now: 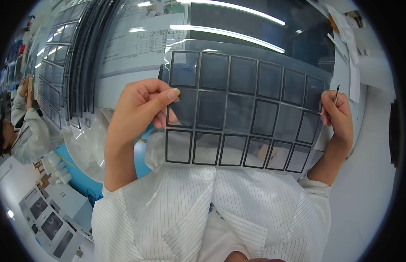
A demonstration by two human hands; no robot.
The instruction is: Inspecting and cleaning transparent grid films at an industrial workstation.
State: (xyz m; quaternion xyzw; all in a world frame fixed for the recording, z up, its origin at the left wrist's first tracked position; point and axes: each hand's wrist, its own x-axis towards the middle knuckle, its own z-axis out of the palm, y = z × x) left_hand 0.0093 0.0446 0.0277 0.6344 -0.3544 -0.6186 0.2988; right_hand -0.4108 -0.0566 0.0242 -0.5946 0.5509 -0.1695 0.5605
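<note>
I hold up a clear plastic sheet (242, 105) printed with several black rectangular frames in three rows. My left hand (139, 111) pinches its left edge, thumb on the front. My right hand (338, 118) grips the right edge and also has a thin dark tool (336, 94) sticking up between its fingers. The sheet is tilted slightly down to the right, in front of my white striped coat (203, 209).
More framed sheets (65, 65) hang in a stack at the upper left. Another person in white (24, 131) sits at the far left. Grey machines (48, 218) stand at the lower left. A white wall surface (369, 174) lies to the right, papers (349, 52) pinned above.
</note>
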